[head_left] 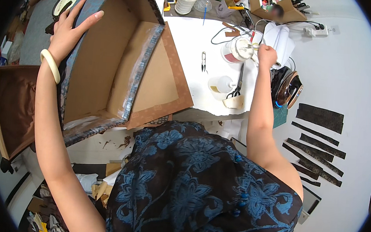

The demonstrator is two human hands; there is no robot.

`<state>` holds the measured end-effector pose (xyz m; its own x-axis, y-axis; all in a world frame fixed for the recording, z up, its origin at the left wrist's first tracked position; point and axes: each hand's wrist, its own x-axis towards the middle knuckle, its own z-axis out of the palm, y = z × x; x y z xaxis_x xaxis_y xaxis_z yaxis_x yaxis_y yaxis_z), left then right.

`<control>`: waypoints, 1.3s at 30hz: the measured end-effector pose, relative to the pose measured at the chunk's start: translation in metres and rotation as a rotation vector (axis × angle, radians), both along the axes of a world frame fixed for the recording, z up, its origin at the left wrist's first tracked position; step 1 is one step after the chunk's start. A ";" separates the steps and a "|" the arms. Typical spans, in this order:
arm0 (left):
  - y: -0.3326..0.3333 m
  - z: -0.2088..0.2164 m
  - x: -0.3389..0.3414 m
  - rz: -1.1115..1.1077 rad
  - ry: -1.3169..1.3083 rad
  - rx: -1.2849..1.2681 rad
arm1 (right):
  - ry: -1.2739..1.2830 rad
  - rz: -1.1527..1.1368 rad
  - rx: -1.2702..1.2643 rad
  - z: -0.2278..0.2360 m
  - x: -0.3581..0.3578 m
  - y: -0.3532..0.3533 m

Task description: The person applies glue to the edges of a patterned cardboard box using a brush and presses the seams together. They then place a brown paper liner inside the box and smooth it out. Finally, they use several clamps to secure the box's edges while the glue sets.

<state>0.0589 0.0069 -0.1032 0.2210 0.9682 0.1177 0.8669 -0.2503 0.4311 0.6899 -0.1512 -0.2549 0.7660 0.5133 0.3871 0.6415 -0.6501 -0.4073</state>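
My left hand (pixel 66 32) lies with fingers spread on the outer side of a large open box (pixel 102 44), covered in blue-grey patterned fabric. A cream bangle (pixel 50 65) circles that wrist. Whitish smears run along the box's inner edge strip (pixel 141 64). My right hand (pixel 267 56) is closed around a slim, light-coloured tool (pixel 253 46), its tip at the mouth of a white tub (pixel 237 50) of white paste. Whether the tool is a brush or a spatula cannot be made out. Under the box's edge lies a brown-bordered tan board (pixel 164 79).
White paper (pixel 192 36) covers the table, bearing thread snips (pixel 203 61), black-handled scissors (pixel 235 91) and a translucent bottle (pixel 219 84). A black-and-copper appliance (pixel 287 87) stands by the right forearm. Dark strips (pixel 316 146) hang on the wall. A brown-lined tray (pixel 16 107) sits left.
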 end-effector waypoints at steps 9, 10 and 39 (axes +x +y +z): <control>-0.024 0.035 0.009 0.095 0.068 -0.208 | 0.860 0.690 0.366 0.034 -0.179 0.022; -0.022 0.035 0.009 0.094 0.076 -0.214 | 0.861 0.821 0.273 0.022 -0.216 0.037; -0.027 0.057 0.007 0.089 0.060 -0.221 | 0.155 1.690 -0.303 -0.059 -0.461 0.052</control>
<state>0.0664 -0.0204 -0.0465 0.1341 0.9849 -0.1095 0.9069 -0.0774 0.4141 0.2286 -0.0990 -0.3136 -0.6384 0.7615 0.1122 0.6116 0.5904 -0.5267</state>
